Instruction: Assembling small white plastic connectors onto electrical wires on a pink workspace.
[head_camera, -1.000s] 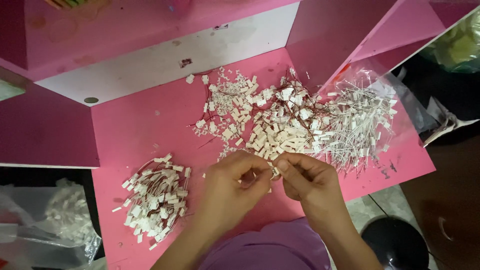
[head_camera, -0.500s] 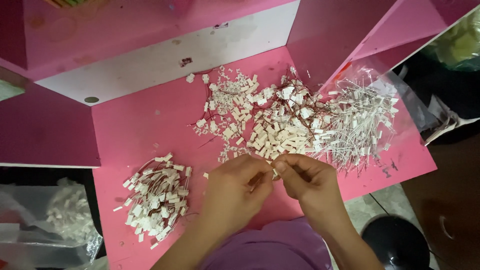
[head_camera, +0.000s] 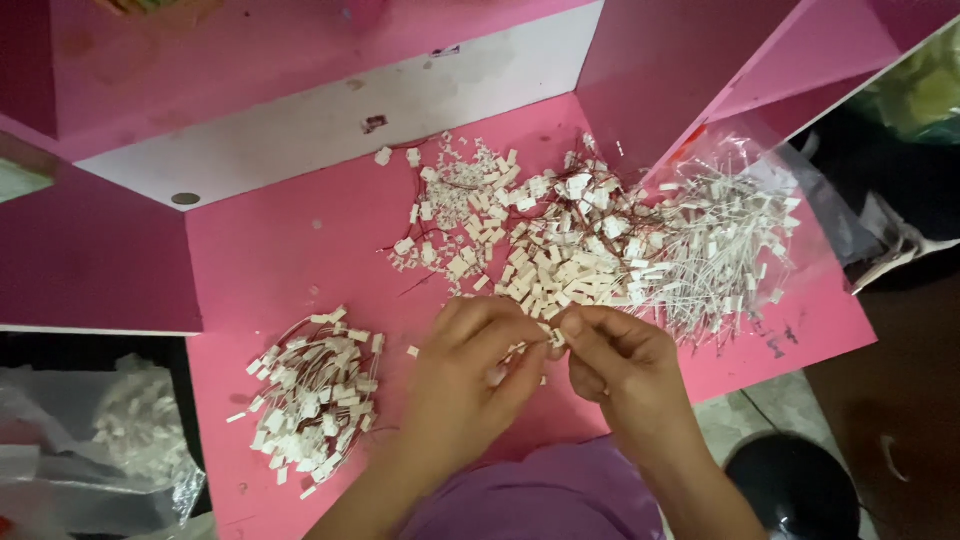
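My left hand and my right hand meet fingertip to fingertip over the near part of a pink table. Between them they pinch a small white plastic connector piece with thin wires. Just beyond my fingers lies a big loose heap of white connectors with red wires. To its right a spread of white wired pieces rests on a clear plastic bag. A separate pile of connectors with red wires lies to the left of my left hand.
A white back panel and pink side walls enclose the table. A clear bag of white parts sits below the table's left edge. A dark round object stands on the floor at lower right.
Both hands stay joined over the same spot, with the fingers shifting slightly around the small piece. The piles have not moved.
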